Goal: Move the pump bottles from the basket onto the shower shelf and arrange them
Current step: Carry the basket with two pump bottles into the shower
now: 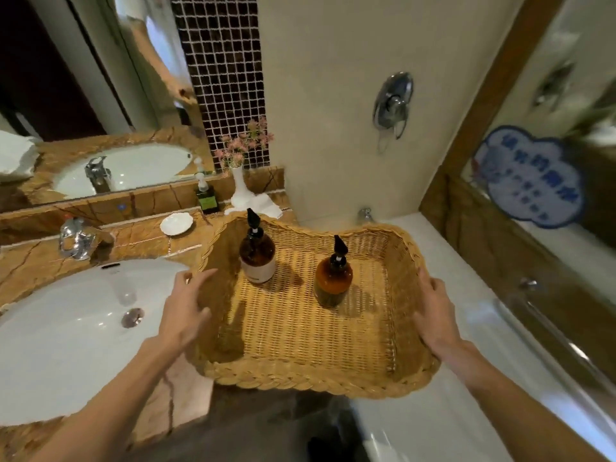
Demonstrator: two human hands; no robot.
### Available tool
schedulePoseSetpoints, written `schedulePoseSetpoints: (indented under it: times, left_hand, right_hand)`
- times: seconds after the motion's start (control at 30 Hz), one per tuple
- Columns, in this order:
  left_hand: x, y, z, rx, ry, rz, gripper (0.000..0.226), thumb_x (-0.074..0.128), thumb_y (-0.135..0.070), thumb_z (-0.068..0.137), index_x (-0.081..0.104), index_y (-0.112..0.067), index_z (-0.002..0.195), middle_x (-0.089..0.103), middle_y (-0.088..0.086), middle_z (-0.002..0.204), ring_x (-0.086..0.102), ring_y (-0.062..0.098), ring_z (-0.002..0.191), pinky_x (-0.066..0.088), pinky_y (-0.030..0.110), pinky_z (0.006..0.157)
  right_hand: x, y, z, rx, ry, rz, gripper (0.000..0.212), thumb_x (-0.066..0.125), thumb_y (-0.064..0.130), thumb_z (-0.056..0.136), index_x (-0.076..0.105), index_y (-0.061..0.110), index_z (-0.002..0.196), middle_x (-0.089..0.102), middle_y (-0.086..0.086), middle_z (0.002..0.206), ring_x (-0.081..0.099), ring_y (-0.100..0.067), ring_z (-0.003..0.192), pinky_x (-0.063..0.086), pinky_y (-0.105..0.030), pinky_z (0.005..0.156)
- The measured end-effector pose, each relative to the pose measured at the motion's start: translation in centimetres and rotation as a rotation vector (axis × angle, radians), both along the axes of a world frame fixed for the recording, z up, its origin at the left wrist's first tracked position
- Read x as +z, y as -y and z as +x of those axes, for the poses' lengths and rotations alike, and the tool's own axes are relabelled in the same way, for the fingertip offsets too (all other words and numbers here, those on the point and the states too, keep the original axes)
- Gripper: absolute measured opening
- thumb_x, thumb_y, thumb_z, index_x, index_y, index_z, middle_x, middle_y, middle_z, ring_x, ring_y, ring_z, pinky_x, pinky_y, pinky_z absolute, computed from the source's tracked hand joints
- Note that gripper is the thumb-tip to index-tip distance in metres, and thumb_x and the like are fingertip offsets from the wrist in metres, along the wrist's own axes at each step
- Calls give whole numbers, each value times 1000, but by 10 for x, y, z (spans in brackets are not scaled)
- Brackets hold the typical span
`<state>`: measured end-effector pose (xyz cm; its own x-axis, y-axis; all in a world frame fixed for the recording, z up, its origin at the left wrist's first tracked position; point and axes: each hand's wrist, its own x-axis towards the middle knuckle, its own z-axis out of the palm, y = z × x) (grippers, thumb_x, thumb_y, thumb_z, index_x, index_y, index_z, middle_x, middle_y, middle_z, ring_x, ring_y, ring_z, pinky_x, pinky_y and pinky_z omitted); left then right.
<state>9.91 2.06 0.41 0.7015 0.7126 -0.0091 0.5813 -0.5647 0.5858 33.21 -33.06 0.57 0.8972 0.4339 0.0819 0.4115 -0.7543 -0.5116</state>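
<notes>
A wide wicker basket sits between the sink counter and the bathtub edge. Two amber pump bottles stand upright inside it: one with a pale label at the back left, and a plain one to its right. My left hand hovers at the basket's left rim with fingers spread, holding nothing. My right hand rests against the basket's right rim, fingers curled over its edge. No shower shelf is visible that I can tell.
A white sink with a chrome tap lies left. On the marble counter stand a white dish, a green pump bottle and a white vase of pink flowers. The white bathtub lies right, with a shower valve on the wall.
</notes>
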Motion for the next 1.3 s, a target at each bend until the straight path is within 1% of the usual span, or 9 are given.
schedulePoseSetpoints:
  times: [0.17,0.33,0.47,0.63,0.8,0.9,1.0,1.1,1.3]
  left_hand:
    - [15,16,48,-325,15,58,68,63,2,74,47,-32,131,42,5,114,42,16,99,47,31,82]
    - [28,78,88,-630,36,26,65,58,5,76,48,-28,131,41,6,116,40,14,101,43,34,89]
    - [32,154,102,-854,121,-3,63,56,12,77,53,-23,129,42,11,124,45,12,98,41,33,97]
    - [29,262,95,-1174,124,3,55,56,3,81,54,-26,127,43,10,124,51,26,105,45,41,97]
    - [30,376,41,-1500,96,-11,52,55,2,83,54,-28,126,43,9,126,51,28,111,46,42,96]
    - [34,438,-16,-1671,90,-19,57,54,7,81,54,-25,128,42,10,128,49,31,113,48,42,96]
    - [34,494,-81,-1833,95,-18,54,55,7,80,56,-20,126,45,14,130,50,37,114,48,47,96]
    - [34,545,-148,-1999,108,-32,37,63,-8,81,60,-15,117,49,20,128,54,42,108,49,52,91]
    - [23,627,-274,-2264,89,-71,55,60,5,76,59,-24,122,45,11,128,57,25,95,50,37,87]
  right_hand:
    - [3,71,-58,-344,0,15,88,54,2,83,2,40,144,40,-12,126,51,-21,93,50,-36,81]
    - [14,142,-146,-651,8,63,80,49,2,87,7,41,143,38,-11,133,51,-31,110,50,-44,87]
    - [26,205,-228,-868,71,16,89,49,-7,73,13,32,145,45,-16,109,54,-37,90,47,-40,74]
    - [32,260,-359,-1196,146,6,76,44,-7,81,19,24,146,45,-14,105,51,-27,82,47,-37,78]
    - [25,297,-509,-1516,129,-15,56,39,6,93,25,20,145,46,-19,114,53,-39,94,45,-46,89]
    - [26,302,-603,-1711,72,31,58,38,1,93,24,21,145,41,-16,128,52,-34,98,44,-28,79]
    - [34,296,-697,-1894,29,20,65,39,-1,90,21,29,145,35,-14,140,55,-31,100,50,-36,83]
    - [41,280,-783,-2058,31,58,62,37,5,92,18,33,145,34,-11,140,58,-27,95,56,-38,75]
    - [37,245,-921,-2317,-8,-9,50,40,17,95,27,30,141,44,-11,127,53,-18,84,41,-14,58]
